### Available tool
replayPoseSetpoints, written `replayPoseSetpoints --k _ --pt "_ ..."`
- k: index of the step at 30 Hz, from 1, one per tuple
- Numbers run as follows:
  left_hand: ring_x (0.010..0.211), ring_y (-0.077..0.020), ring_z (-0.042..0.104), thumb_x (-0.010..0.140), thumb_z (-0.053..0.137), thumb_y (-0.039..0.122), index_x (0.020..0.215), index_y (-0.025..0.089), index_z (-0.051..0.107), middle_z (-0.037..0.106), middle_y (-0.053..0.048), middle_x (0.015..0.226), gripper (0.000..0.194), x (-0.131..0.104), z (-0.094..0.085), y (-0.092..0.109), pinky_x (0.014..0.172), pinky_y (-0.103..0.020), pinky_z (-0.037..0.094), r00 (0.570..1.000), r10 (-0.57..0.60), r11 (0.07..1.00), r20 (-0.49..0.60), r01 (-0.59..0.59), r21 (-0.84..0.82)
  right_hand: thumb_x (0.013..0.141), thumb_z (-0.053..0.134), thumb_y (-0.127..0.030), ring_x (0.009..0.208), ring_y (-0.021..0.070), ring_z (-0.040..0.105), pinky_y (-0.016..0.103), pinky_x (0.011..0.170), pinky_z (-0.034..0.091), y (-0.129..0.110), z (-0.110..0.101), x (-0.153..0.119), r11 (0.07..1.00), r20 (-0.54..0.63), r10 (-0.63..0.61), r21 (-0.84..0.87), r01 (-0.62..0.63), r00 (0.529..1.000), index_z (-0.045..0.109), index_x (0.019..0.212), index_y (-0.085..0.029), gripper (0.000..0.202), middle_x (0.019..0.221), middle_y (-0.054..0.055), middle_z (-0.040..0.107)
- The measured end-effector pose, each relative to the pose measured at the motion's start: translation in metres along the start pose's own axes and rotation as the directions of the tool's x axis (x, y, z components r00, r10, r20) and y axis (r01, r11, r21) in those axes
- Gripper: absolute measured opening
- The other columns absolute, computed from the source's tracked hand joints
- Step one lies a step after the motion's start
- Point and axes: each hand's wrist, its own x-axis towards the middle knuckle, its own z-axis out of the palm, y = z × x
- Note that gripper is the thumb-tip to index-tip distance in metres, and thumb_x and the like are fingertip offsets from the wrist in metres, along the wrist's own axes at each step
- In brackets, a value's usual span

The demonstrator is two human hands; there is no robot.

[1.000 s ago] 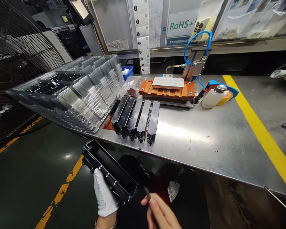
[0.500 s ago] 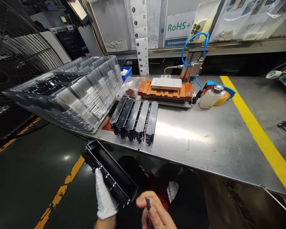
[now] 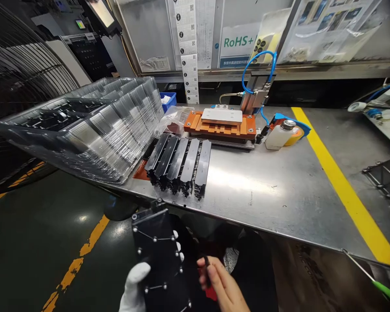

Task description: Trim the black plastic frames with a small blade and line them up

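Observation:
My left hand (image 3: pixel 134 284), in a white glove, is closed round a long black plastic part (image 3: pixel 162 260), its thumb on the near side and white fingertips showing at the far edge. The part's face with small silvery pins on it is turned up. Just right of it, my bare right hand (image 3: pixel 222 281) pinches a small dark tool (image 3: pixel 207 261) between thumb and fingers; the tool's exact kind is unclear. Several similar black parts (image 3: pixel 178 164) lie side by side on the metal table (image 3: pixel 240 182).
Stacked clear plastic trays (image 3: pixel 117 130) stand at the left. An orange fixture (image 3: pixel 219 123) with a blue air hose (image 3: pixel 274 65) sits at the back. Right of it is a white bottle (image 3: pixel 281 134). A green-handled tool (image 3: pixel 386 291) shows at the lower right.
My left hand has turned the black part over, from its open hollow side to its pinned face. My right hand has shifted slightly right. The view has moved a little.

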Motion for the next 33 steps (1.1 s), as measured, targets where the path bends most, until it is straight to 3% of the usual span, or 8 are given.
replayPoseSetpoints --k 3,5,7,9,15,24,29,33 --pt "0.118 -0.0363 0.064 0.079 0.066 0.039 0.142 0.025 0.054 0.07 -0.011 0.127 0.065 0.0 -0.003 -0.013 0.102 -0.053 0.052 0.985 0.149 0.837 -0.091 -0.077 0.542 0.099 0.038 -0.066 0.089 0.0205 0.065 0.031 0.083 0.05 -0.013 -0.027 0.008 0.975 -0.003 -0.072 -0.212 0.07 0.997 0.068 0.111 -0.027 0.05 0.098 0.004 0.07" --pt "0.118 -0.0359 0.064 0.074 0.069 0.034 0.148 0.028 0.046 0.068 -0.01 0.129 0.078 0.003 -0.006 -0.024 0.102 -0.05 0.052 0.931 0.364 0.413 0.025 -0.186 0.892 0.101 0.037 -0.061 0.099 0.0209 0.064 0.031 0.089 0.047 -0.025 -0.039 0.013 0.932 0.043 -0.13 -0.336 0.137 0.991 0.065 0.112 -0.028 0.045 0.107 0.003 0.068" --pt "0.114 -0.0364 0.066 0.071 0.068 0.035 0.15 0.031 0.042 0.066 -0.009 0.129 0.083 0.005 -0.008 -0.033 0.099 -0.048 0.055 0.87 0.454 -0.002 0.191 -0.214 0.977 0.1 0.04 -0.063 0.091 0.02 0.063 0.03 0.082 0.047 -0.037 -0.045 0.018 0.873 0.096 -0.162 -0.45 0.188 0.982 0.062 0.111 -0.027 0.044 0.102 0.002 0.067" --pt "0.113 -0.0364 0.067 0.07 0.068 0.033 0.151 0.033 0.04 0.065 -0.009 0.129 0.086 0.004 -0.011 -0.038 0.096 -0.045 0.057 0.855 0.447 -0.159 0.263 -0.213 0.964 0.096 0.042 -0.069 0.081 0.0187 0.061 0.029 0.075 0.046 -0.045 -0.046 0.022 0.816 0.133 -0.208 -0.523 0.247 0.969 0.06 0.106 -0.025 0.048 0.096 0.001 0.065" --pt "0.115 -0.0343 0.065 0.072 0.066 0.027 0.153 0.037 0.035 0.062 -0.006 0.133 0.088 -0.005 -0.01 -0.034 0.095 -0.041 0.057 0.864 0.423 -0.224 0.273 -0.192 0.955 0.098 0.034 -0.07 0.065 0.0163 0.054 0.028 0.061 0.038 -0.042 -0.036 0.028 0.626 0.144 -0.419 -0.67 0.4 0.896 0.052 0.077 -0.022 0.055 0.07 -0.002 0.056" --pt "0.115 -0.0329 0.064 0.079 0.066 0.021 0.147 0.036 0.045 0.063 -0.006 0.13 0.073 -0.004 -0.005 -0.028 0.096 -0.044 0.056 0.891 0.389 -0.224 0.234 -0.154 0.962 0.099 0.03 -0.069 0.06 0.0156 0.053 0.027 0.056 0.037 -0.043 -0.034 0.023 0.561 0.094 -0.538 -0.702 0.439 0.837 0.05 0.073 -0.023 0.057 0.066 -0.002 0.054" --pt "0.112 -0.0269 0.063 0.093 0.062 0.036 0.134 0.023 0.055 0.06 -0.01 0.133 0.044 -0.005 0.005 -0.022 0.091 -0.047 0.056 0.905 0.35 -0.193 0.242 -0.183 0.964 0.101 0.02 -0.067 0.07 0.0188 0.057 0.031 0.064 0.044 -0.038 -0.031 0.019 0.595 0.091 -0.511 -0.681 0.427 0.855 0.058 0.088 -0.024 0.059 0.077 0.001 0.058" --pt "0.111 -0.0259 0.063 0.093 0.062 0.038 0.129 0.023 0.058 0.06 -0.01 0.133 0.039 -0.006 0.01 -0.019 0.091 -0.048 0.055 0.907 0.327 -0.179 0.266 -0.218 0.96 0.108 0.019 -0.051 0.077 0.0183 0.057 0.033 0.072 0.046 -0.032 -0.031 0.017 0.665 0.122 -0.437 -0.623 0.411 0.891 0.056 0.091 -0.025 0.047 0.083 0.001 0.058"
